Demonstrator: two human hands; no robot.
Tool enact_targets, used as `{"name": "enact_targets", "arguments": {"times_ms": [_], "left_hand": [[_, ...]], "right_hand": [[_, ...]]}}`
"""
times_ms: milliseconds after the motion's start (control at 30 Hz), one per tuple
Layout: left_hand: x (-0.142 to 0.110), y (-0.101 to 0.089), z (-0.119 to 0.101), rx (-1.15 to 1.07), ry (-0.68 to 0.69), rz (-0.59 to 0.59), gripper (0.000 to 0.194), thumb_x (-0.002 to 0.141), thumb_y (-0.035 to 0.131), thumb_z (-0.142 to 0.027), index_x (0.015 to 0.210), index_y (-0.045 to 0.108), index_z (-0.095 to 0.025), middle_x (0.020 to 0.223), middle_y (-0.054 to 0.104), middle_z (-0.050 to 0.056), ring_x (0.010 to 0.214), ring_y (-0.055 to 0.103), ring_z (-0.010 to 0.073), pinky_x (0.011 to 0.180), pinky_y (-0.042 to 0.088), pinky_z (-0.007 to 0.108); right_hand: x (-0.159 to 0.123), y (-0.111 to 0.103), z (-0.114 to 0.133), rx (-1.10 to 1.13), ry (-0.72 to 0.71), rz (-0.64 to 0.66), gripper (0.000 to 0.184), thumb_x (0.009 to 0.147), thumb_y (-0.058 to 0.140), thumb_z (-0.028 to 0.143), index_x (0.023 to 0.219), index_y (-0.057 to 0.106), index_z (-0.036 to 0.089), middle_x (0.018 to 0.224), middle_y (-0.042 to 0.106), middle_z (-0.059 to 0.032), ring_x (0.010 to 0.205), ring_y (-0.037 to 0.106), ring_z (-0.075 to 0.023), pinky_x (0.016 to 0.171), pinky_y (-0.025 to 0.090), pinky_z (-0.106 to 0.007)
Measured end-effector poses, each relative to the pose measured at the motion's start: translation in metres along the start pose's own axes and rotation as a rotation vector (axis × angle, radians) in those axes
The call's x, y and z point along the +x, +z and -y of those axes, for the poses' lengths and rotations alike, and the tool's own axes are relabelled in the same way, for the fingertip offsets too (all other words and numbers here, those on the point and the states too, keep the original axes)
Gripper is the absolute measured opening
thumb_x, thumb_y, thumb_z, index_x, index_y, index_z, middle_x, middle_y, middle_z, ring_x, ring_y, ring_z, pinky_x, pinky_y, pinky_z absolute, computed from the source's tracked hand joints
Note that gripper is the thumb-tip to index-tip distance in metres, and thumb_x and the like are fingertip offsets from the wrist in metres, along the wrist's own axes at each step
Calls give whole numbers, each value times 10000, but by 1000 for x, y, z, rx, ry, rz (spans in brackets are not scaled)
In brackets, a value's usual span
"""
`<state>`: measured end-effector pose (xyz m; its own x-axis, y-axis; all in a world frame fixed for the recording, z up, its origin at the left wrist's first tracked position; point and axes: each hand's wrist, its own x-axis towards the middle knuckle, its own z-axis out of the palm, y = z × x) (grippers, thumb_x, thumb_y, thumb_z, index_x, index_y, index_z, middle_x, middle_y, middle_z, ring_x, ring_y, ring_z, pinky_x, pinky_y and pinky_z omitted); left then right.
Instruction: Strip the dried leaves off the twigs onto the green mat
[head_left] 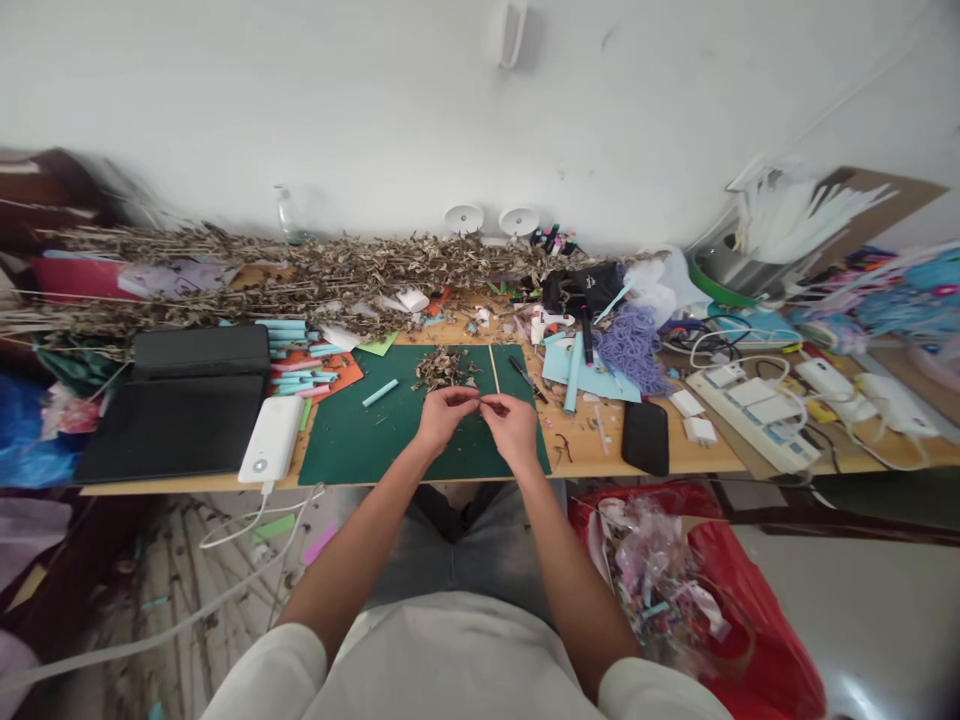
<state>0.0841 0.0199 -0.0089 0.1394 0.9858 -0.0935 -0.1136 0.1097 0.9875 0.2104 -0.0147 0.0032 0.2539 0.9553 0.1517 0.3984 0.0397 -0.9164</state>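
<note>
My left hand (442, 416) and my right hand (511, 424) meet over the green cutting mat (352, 440), thumbs and forefingers pinched together. Between the fingertips is something small and dark, too small to name. Just beyond my left hand lies a heap of dry brown leaves (442, 368). A short light-blue paper tube (380, 392) rests on the mat to the left. On the right side of the mat are a thin pale stick (494, 369) and a black pen-like tool (528, 379).
Dried leafy stems (337, 265) stretch along the wall. At left are a black tablet case (180, 420) and a white power bank (271, 440). Blue paper (555, 365), purple yarn (636, 348), a black phone (645, 438) and a power strip (757, 425) lie right. A red bag (742, 590) stands below.
</note>
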Motion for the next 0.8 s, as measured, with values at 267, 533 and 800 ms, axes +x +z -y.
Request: {"name": "enact_targets", "arguments": {"times_ms": [267,533,800], "left_hand": [[-3,-1,4,414,203,-51,145,696,641,-125,800,734,-164,776,728,39,707,664,150,719,525,271],[0,-6,11,121,11,-37,181,653,739,-211,822,745,-146,791,743,64,719,677,175,713,534,291],[-5,-4,7,258,32,-34,149,717,663,-119,853,713,-154,770,730,48,724,685,165,712,546,284]], "right_hand": [[-4,3,-1,-396,-259,-89,198,783,507,159,785,705,163,803,703,-105,770,637,-222,730,488,-327],[-5,1,-5,-165,-163,-24,223,803,561,228,952,716,172,893,726,-73,718,661,-181,699,524,-287],[-7,8,-6,-325,-283,12,203,826,516,176,853,717,189,824,708,-59,724,629,-180,704,483,-282]]}}
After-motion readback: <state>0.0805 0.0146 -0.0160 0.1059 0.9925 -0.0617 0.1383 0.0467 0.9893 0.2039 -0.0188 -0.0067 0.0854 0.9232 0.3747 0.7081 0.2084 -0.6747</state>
